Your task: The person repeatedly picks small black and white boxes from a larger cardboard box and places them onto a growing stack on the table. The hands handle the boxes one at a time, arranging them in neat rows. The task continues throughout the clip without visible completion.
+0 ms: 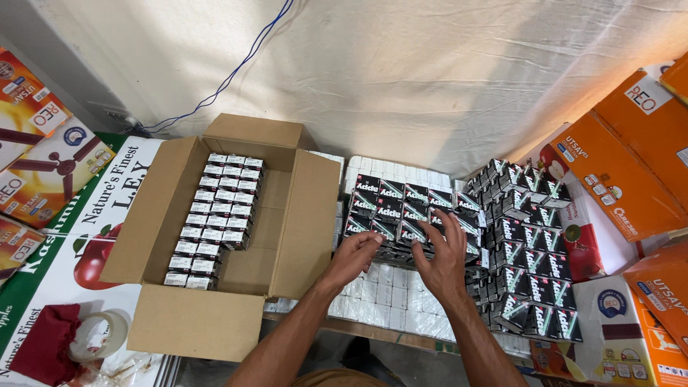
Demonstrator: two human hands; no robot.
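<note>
Both my hands reach into a flat stack of small black boxes in the middle. My left hand presses against the stack's near left edge, fingers curled on the boxes. My right hand lies spread over the near right part of the same stack, fingertips on the box tops. Neither hand has lifted a box clear. An open brown cardboard carton sits to the left, with several rows of the same small boxes packed along its left half and bare cardboard on its right half.
A taller heap of black boxes rises at the right. White small boxes lie under my hands. Orange cartons stand at far right, printed cartons at far left. A tape roll and red cloth lie lower left.
</note>
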